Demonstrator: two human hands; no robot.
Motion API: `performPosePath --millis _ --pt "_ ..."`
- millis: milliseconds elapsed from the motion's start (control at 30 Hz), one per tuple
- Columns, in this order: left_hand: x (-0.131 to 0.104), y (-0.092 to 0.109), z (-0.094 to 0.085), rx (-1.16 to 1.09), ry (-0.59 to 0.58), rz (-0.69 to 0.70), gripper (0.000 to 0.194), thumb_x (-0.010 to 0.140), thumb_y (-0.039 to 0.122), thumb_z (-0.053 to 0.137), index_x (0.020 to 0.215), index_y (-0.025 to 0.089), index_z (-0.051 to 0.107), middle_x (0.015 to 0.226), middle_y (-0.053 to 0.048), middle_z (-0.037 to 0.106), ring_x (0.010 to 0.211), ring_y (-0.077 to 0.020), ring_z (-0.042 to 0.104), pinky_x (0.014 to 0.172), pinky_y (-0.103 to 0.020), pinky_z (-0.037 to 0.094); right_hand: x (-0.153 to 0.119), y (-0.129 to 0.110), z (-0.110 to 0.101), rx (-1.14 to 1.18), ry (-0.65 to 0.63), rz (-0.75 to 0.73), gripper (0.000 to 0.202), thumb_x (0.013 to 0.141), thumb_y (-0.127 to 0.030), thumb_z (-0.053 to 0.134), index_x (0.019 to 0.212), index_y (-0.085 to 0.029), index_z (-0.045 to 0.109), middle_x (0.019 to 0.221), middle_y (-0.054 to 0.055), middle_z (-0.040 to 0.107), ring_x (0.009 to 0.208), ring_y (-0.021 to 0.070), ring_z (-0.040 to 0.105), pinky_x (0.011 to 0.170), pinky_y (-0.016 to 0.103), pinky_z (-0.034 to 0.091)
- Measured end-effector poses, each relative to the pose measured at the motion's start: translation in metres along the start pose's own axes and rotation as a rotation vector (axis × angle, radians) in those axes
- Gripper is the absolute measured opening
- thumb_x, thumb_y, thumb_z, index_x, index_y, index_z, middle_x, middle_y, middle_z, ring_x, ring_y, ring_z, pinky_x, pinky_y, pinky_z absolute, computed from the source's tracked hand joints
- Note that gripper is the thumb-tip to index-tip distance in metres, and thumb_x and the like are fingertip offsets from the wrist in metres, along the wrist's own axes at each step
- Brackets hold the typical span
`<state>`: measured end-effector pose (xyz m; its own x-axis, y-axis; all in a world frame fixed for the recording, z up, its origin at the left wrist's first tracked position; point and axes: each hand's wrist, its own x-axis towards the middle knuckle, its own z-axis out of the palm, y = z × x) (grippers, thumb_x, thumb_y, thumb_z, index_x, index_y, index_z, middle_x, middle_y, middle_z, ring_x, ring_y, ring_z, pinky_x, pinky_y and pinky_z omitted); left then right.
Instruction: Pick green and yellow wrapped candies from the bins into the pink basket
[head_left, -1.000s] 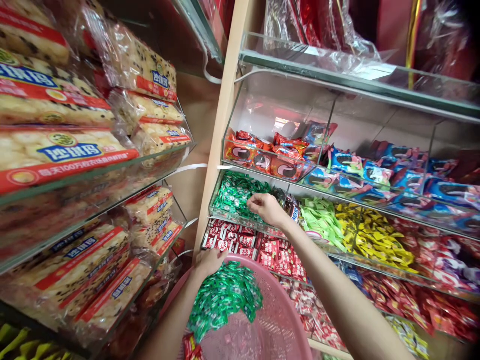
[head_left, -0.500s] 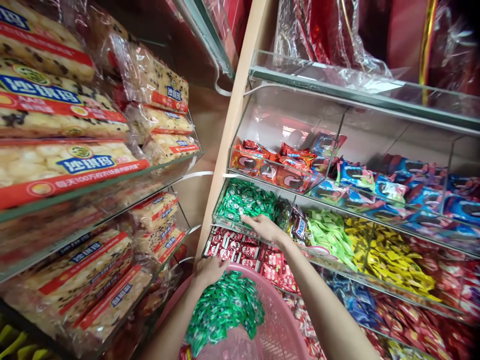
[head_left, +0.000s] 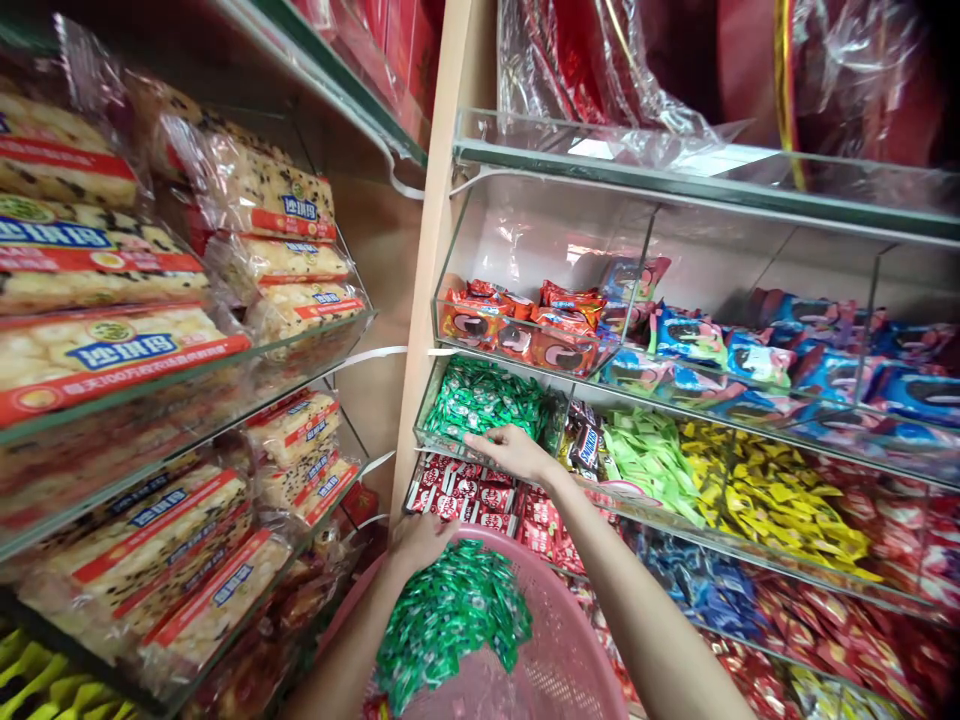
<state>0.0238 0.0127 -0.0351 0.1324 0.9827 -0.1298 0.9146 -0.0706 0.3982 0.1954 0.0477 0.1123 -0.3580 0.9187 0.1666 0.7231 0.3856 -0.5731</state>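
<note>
My right hand (head_left: 510,452) is at the front lip of a clear bin (head_left: 442,440) filled with small green-wrapped candies (head_left: 487,400). Its fingers stretch to the left, palm down, and nothing shows in them. Below, my left hand (head_left: 424,543) is closed over the far left rim of a pink plastic basket (head_left: 577,620); its fingertips are partly hidden. A heap of the same green candies (head_left: 450,620) lies in the basket, with a bit of red wrapper at its lower left.
Packaged pastry bars (head_left: 135,350) fill glass shelves on the left. A wooden post (head_left: 424,290) stands at the corner. Red-wrapped packs (head_left: 465,495) lie under the green bin. Snickers bars (head_left: 589,445), pale green sweets (head_left: 652,460) and yellow sweets (head_left: 787,500) are to the right.
The view has turned a little, so the shelves appear shifted left. My right hand shows slightly further left, still at the bin's lip. My left hand stays at the basket rim.
</note>
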Motion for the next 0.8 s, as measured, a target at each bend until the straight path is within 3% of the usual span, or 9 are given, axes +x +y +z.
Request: performPosePath --millis 133,267,600,800 --pt "-0.001 0.01 -0.007 0.014 0.004 -0.018 0.072 0.072 0.072 0.017 0.082 0.019 0.064 0.088 -0.013 0.066 0.084 -0.0275 0.061 0.07 -0.034 0.042 -0.007 0.0 -0.007 0.07 -0.024 -0.12 0.043 0.073 -0.055 0.049 0.076 -0.014 0.063 0.055 -0.005 0.039 0.053 0.0078 0.032 0.05 0.02 0.025" --pt "-0.004 0.023 -0.01 0.024 0.01 -0.012 0.071 0.075 0.07 0.015 0.077 0.019 0.063 0.087 -0.012 0.066 0.084 -0.0252 0.061 0.071 -0.032 0.042 -0.015 -0.001 -0.013 0.071 -0.028 -0.133 0.036 0.071 -0.043 0.058 0.092 -0.014 0.061 0.053 -0.007 0.039 0.05 0.0079 0.034 0.049 0.02 0.026" --pt "-0.021 0.031 -0.013 0.025 0.006 -0.029 0.068 0.075 0.069 0.018 0.085 0.02 0.064 0.091 -0.011 0.066 0.089 -0.0254 0.06 0.072 -0.031 0.041 -0.025 -0.003 -0.011 0.147 0.158 -0.159 0.021 0.076 -0.032 0.054 0.088 -0.015 0.059 0.057 -0.005 0.043 0.055 0.0094 0.039 0.054 0.021 0.031" --pt "-0.023 0.025 -0.015 0.023 -0.005 -0.016 0.067 0.076 0.068 0.018 0.081 0.02 0.065 0.091 -0.011 0.066 0.091 -0.0261 0.059 0.072 -0.031 0.041 -0.03 -0.003 -0.006 0.195 0.296 -0.134 0.032 0.079 -0.036 0.049 0.106 -0.018 0.05 0.058 -0.006 0.038 0.052 0.0099 0.036 0.051 0.021 0.029"
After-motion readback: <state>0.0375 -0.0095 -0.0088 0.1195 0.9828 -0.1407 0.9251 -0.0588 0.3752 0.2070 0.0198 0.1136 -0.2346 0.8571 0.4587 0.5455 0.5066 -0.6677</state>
